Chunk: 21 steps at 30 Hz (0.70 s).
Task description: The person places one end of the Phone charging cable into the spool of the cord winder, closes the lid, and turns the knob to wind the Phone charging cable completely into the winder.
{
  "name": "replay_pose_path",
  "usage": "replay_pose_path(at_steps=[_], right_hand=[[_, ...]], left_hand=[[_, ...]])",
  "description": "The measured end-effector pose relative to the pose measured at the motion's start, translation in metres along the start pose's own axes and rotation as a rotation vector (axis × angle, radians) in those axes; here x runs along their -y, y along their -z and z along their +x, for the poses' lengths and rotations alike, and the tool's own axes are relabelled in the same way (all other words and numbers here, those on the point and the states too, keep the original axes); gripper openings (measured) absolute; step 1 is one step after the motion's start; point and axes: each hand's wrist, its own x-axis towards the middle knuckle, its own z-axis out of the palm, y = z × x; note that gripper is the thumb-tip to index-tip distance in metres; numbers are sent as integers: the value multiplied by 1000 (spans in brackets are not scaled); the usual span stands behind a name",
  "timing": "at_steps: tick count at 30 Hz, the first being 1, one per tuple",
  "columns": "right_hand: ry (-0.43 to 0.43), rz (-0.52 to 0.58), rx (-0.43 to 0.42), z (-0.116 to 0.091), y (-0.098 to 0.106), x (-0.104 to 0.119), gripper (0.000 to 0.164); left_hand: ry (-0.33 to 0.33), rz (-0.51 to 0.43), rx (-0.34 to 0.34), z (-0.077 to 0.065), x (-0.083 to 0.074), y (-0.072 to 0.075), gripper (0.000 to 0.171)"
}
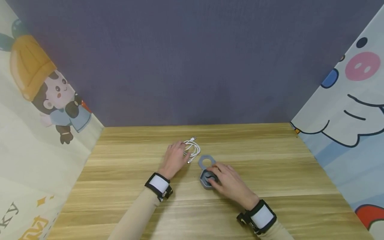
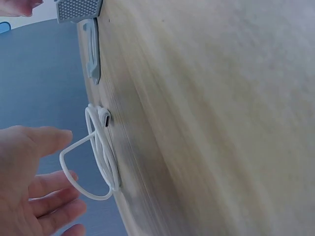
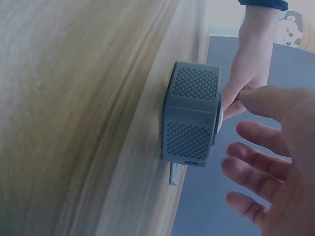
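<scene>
A coiled white charging cable (image 1: 196, 150) lies on the wooden table, a small oval-mouthed plug (image 2: 105, 118) at one end. My left hand (image 1: 175, 158) is at its left side, thumb and fingers spread apart near a raised loop of the cable (image 2: 81, 193). To the right stands a grey hexagonal box (image 3: 189, 115) with studded side panels and a dark curved mark on top. Over its right side hovers my right hand (image 1: 231, 183), fingers loosely bent and apart from the box in the right wrist view. A flat grey hexagonal ring (image 1: 201, 162) lies just behind the box.
Behind the wooden table (image 1: 135, 206) rises a dark blue-grey panel (image 1: 192, 66). Printed cartoon sheets flank it, a left sheet (image 1: 30, 140) and a right sheet (image 1: 339, 113). Each wrist wears a black strap with a white patch, the left strap (image 1: 159, 184) and the right strap (image 1: 262, 216).
</scene>
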Motion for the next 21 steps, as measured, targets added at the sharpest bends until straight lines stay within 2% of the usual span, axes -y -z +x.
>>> replay_pose_path(at_steps=[6, 10, 15, 21], right_hand=[[21, -1, -19, -1, 0, 0, 37], [21, 3, -22, -2, 1, 0, 37], [31, 6, -28, -2, 1, 0, 36], [33, 6, -29, -2, 1, -1, 36]], left_hand=[[-15, 3, -9, 1, 0, -2, 29], [-32, 28, -37, 2, 0, -4, 18], [-47, 43, -79, 2, 1, -5, 12], [-54, -10, -117, 4, 1, -4, 9]])
